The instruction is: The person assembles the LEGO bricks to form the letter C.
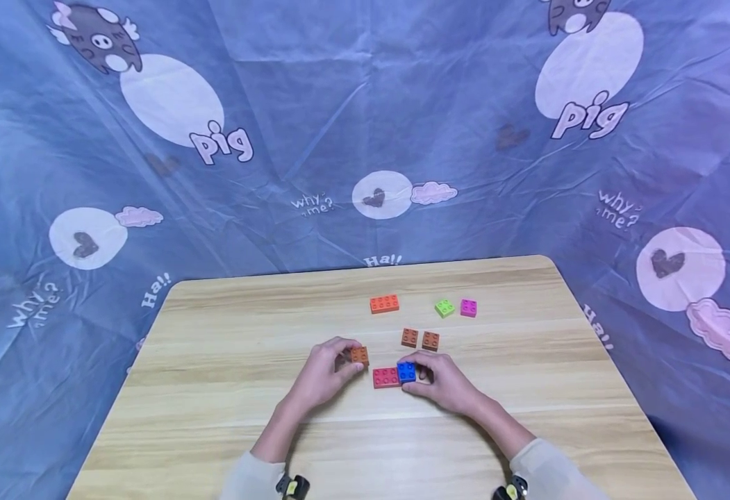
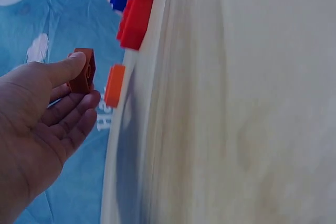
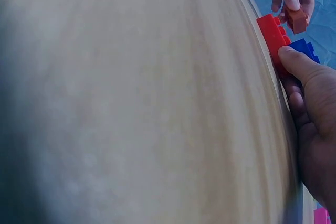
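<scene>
My left hand point(image 1: 322, 371) pinches a brown toy brick point(image 1: 359, 355) between thumb and fingers, raised above the table in the left wrist view point(image 2: 82, 71). To its right, a longer red brick point(image 1: 385, 377) lies on the table with a blue brick point(image 1: 406, 372) stacked on its right end. My right hand point(image 1: 442, 380) grips the blue brick at its sides, its thumb right at the seam with the red brick point(image 3: 271, 38). The right wrist view shows the blue brick point(image 3: 304, 49) partly covered by the thumb.
Two more brown bricks, one left point(image 1: 410, 337) and one right point(image 1: 430, 340), lie just behind my right hand. Farther back are an orange brick point(image 1: 384, 304), a lime green brick point(image 1: 444, 308) and a magenta brick point(image 1: 468, 307). A blue printed cloth point(image 1: 365, 139) surrounds the wooden table point(image 1: 227, 333).
</scene>
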A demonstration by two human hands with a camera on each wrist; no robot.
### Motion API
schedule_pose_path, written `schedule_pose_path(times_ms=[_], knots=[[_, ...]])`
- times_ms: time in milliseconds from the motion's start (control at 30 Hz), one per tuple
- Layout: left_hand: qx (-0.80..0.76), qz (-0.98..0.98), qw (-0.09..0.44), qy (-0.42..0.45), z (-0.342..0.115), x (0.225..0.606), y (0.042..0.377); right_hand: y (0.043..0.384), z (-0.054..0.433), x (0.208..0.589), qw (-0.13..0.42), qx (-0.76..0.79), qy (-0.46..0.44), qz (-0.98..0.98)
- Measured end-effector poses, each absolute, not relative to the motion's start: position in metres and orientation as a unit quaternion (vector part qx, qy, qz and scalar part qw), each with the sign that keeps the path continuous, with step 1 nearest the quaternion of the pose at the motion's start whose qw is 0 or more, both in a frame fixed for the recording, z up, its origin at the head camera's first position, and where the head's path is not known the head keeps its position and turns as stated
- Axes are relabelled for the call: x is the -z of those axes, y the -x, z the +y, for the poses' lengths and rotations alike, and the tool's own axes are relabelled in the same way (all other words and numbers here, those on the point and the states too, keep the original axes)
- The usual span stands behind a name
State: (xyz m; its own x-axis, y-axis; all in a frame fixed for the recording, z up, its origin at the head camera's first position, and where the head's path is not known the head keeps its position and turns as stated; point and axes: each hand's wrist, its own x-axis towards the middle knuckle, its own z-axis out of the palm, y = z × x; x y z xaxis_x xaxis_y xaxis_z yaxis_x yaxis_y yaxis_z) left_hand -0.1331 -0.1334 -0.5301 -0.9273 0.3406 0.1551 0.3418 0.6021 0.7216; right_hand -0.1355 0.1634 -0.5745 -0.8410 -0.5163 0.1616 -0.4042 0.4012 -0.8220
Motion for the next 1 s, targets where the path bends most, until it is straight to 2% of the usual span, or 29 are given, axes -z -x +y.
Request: schedule_pose_path(times_ms=[267, 467, 1000], knots=[[0.378, -0.904, -0.007, 0.201, -0.123, 0.528, 0.119, 0.135, 0.164, 0.575, 0.060, 0.472, 0.276, 0.835], [0.383, -0.902, 0.007, 0.200, -0.121, 0.535, 0.113, 0.136, 0.166, 0.577, 0.055, 0.469, 0.278, 0.836], [0.381, -0.898, -0.011, 0.220, -0.111, 0.539, 0.113, 0.136, 0.166, 0.577, 0.052, 0.469, 0.280, 0.836]])
